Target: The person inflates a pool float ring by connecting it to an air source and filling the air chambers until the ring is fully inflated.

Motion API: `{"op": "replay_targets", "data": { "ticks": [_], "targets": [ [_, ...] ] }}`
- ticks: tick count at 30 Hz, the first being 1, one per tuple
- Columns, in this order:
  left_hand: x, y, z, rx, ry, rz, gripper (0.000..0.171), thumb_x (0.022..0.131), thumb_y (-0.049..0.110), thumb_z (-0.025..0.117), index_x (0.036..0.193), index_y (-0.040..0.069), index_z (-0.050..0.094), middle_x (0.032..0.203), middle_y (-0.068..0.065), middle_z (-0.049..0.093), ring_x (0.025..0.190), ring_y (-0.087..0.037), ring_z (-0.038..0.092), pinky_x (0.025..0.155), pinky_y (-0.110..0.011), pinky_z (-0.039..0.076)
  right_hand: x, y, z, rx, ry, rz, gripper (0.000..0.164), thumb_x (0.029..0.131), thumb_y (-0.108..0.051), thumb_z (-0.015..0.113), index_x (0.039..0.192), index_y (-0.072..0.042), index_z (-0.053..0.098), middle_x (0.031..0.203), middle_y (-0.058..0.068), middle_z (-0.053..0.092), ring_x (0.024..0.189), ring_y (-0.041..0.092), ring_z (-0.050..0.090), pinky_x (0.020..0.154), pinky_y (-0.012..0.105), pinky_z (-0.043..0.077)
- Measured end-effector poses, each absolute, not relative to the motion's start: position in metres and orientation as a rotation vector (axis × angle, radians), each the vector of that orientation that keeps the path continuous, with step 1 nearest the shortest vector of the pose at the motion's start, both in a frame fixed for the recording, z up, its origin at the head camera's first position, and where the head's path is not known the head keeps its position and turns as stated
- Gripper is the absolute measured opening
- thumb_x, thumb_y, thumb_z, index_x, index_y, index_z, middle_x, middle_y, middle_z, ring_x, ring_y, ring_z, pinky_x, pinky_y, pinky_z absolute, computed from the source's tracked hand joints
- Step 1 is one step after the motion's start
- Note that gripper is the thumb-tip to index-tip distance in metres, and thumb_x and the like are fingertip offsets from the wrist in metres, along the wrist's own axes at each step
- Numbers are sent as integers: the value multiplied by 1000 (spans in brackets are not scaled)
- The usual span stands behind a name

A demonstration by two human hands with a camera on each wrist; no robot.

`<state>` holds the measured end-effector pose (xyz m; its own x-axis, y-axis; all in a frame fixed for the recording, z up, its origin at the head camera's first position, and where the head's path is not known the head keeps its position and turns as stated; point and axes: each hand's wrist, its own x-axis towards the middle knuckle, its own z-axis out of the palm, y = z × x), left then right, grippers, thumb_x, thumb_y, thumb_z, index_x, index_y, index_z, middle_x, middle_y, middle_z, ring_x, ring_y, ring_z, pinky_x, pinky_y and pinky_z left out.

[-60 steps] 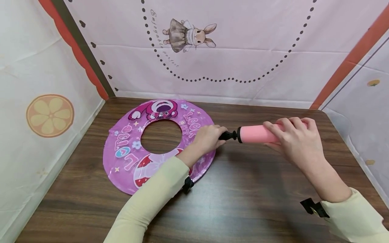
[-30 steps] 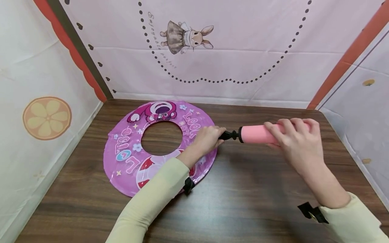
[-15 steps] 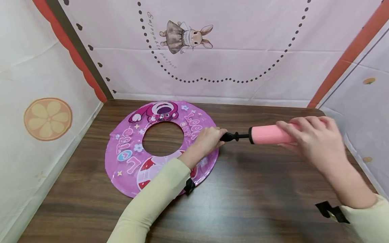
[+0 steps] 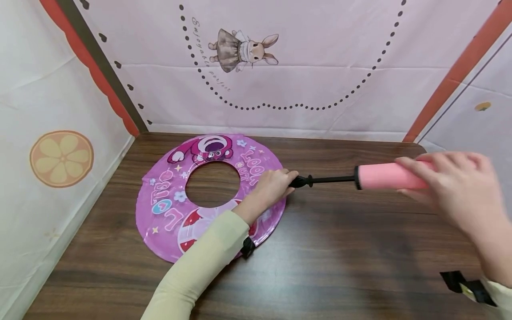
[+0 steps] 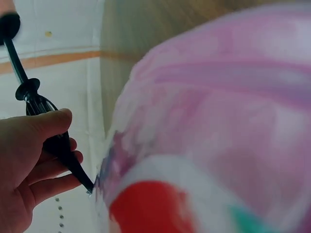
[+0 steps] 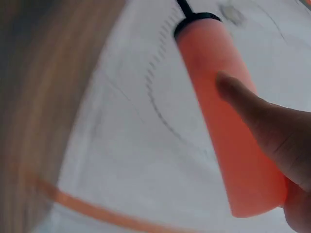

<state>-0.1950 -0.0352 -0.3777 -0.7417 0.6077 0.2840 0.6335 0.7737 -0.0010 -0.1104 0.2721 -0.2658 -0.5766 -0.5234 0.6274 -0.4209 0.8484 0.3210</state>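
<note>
Pumping, as judged, was the step in hand, the stroke extended; the next move seemed to call for you to push inward, right toward left, in line.

Swim ring (image 4: 160, 195), one: lay on the left half of the woodgrain table (image 4: 328, 266), your left sleeve (image 4: 204, 260) crossing its lower right. Glossy purple vinyl, printed with cartoon bear, pale flowers, stars, outlined lettering, red-and-white motif below. Outer edge uneven at left; judged only partly filled.

Left hand (image 4: 273, 186), one: at the ring's right side, thumb and fingers curled about the black pump nozzle (image 4: 300, 181). Tapered tip met the ring's edge; whether it sat within a valve you could not tell.

Pump rod (image 4: 333, 179), one: thin, black, bare between nozzle and black end cap (image 4: 357, 178).

Pump barrel (image 4: 386, 176), one: plain pink cylinder, roughly level, well apart from the ring.

Right hand (image 4: 460, 186), one: fingers wrapped round the barrel, thumb along it; blurred.
</note>
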Motion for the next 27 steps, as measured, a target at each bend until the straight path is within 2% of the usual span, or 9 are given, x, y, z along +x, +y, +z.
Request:
{"op": "replay_targets", "data": {
  "ticks": [2,4,7,9,12,16,19,22,27],
  "targets": [
    [-194,-34,-378,-973,-2681,-132,28,84,31,66,104,14,60,88,-2,66,70,-18,64,56,-29,52,-117,260,-276,715,-2264,-169,64,93,-61,19,109,-17,62,88,15,61,81,40,53,69,56,36],
    [-194,-32,-377,-975,-2673,-130,28,83,31,67,105,14,60,88,-3,66,69,-18,64,55,-29,52,-125,247,-287,751,-2250,-169,55,93,-55,25,110,-17,61,88,16,60,80,41,52,67,57,36],
    [-194,-32,-377,-954,-2671,-110,29,82,30,68,105,13,61,87,-3,66,68,-17,64,55,-28,52,-133,230,-300,766,-2233,-186,40,85,-43,47,112,-17,59,88,17,58,79,42,52,68,58,37],
    [-194,-33,-377,-950,-2671,-101,29,82,29,68,105,13,61,87,-4,66,68,-17,64,55,-28,52,-137,221,-307,769,-2213,-196,44,73,-36,63,112,-16,59,87,17,58,78,41,53,69,58,37],
    [-194,-34,-377,-954,-2670,-110,28,81,28,69,103,12,62,86,-4,66,69,-18,64,55,-29,52,-141,212,-313,782,-2196,-209,51,66,-33,75,111,-14,59,87,18,57,78,41,53,71,58,38],
    [-195,-34,-378,-950,-2684,-133,29,81,28,70,104,13,62,87,-4,66,71,-18,64,57,-30,52,-143,208,-315,792,-2176,-194,38,82,-39,57,109,-14,60,87,17,58,77,40,53,70,57,38],
    [-196,-35,-377,-942,-2700,-128,30,82,29,69,107,15,62,87,-3,66,71,-17,64,57,-29,52,-141,214,-311,787,-2163,-146,47,91,-52,37,108,-15,61,87,15,60,77,39,54,69,56,38],
    [-196,-36,-376,-946,-2709,-117,31,82,30,68,109,16,62,89,-2,67,72,-17,65,57,-28,53,-136,228,-301,781,-2196,-107,60,92,-61,26,108,-16,63,88,13,62,79,39,55,67,55,38],
    [-195,-38,-372,-950,-2743,-145,33,81,31,69,110,16,62,96,0,69,76,-18,66,60,-30,54,-123,260,-280,741,-2273,-119,70,88,-68,22,106,-15,65,86,13,63,78,38,56,67,53,37]
  ]
}}
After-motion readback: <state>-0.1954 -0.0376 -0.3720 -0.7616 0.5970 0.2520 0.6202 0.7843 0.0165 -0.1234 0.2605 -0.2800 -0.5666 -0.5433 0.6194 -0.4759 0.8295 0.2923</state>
